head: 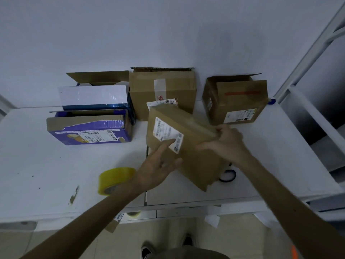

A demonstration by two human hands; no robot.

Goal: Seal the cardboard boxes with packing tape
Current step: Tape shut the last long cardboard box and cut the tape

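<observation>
The yellow tape roll (115, 181) lies on the table (37, 165), just left of my left hand (158, 165). That hand presses straight fingers against the labelled face of the small box (190, 139), which I hold tilted above the table. My right hand (227, 141) curls over its upper edge. Best, I judge, to set it flat, seam up, before reaching for tape.

A white tabletop (46, 165) bears a brownish scuff mark (73, 195) near its front edge. Behind the tabletop rises a plain pale wall (130, 34). Right of the tabletop stands a white metal rack (308, 101). Below the tabletop's front edge, a crumpled paper scrap (211, 220) lies on the beige floor (56, 238)
</observation>
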